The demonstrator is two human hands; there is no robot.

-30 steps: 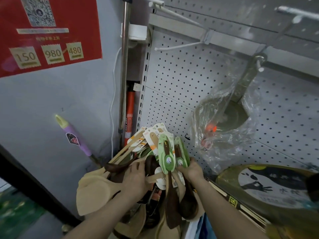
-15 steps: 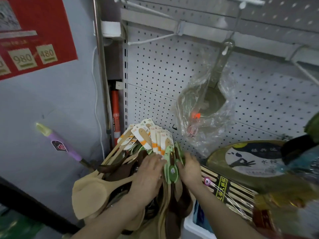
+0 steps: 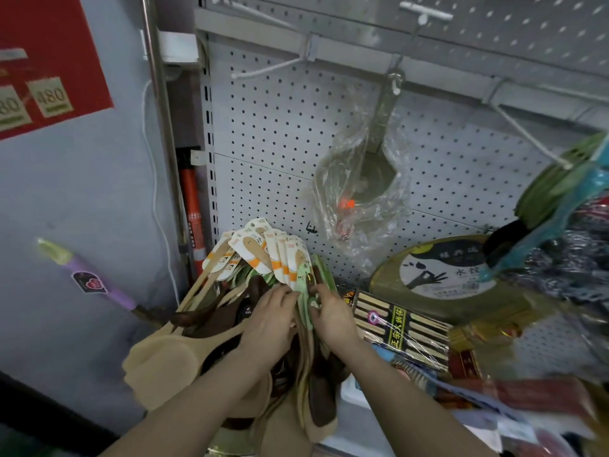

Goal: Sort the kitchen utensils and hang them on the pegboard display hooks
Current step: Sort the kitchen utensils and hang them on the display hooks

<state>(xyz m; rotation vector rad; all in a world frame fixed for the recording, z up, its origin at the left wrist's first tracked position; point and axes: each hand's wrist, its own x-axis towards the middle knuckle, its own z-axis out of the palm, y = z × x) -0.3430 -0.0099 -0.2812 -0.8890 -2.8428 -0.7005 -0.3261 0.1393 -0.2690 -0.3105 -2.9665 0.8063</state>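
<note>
A bundle of wooden spoons and spatulas (image 3: 171, 354) with card tags fans out low in the middle. Orange-and-white tags (image 3: 267, 255) stand at its top, green tags (image 3: 308, 291) beside them. My left hand (image 3: 267, 328) reaches into the bundle with its fingers curled among the tags. My right hand (image 3: 329, 313) pinches a green-tagged spoon from the right. The grey pegboard (image 3: 280, 133) rises behind, with a bare white hook (image 3: 263, 70) at upper left.
A metal ladle in a plastic bag (image 3: 365, 179) hangs from a hook at the centre. A round green board (image 3: 438, 275) and a chopstick pack (image 3: 395, 321) lie to the right. Green and blue items (image 3: 560, 189) hang at far right. A purple handle (image 3: 95, 282) leans at left.
The view has swung right and down. Both hands have sunk lower on the bundle and closed in on the green-tagged spoons.
</note>
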